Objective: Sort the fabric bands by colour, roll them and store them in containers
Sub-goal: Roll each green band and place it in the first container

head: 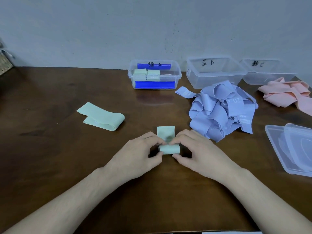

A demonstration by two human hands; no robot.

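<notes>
In front of me a dark brown wooden tabletop (50,149) runs back to a plain pale grey-blue wall (101,27). The wood is glossy and shows a soft reflection near its far edge. The wall is matt, marked with small dark specks and scuffs toward the right. At the far left edge a woven basket (5,65) sits against the wall. The light is even and dim.

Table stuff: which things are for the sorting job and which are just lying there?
For the job: green band that both hands are rolling; flat green band; blue pile; pink pile; boxes A, B, C.

Just lying about: lids; woven basket at the far left edge.
</notes>
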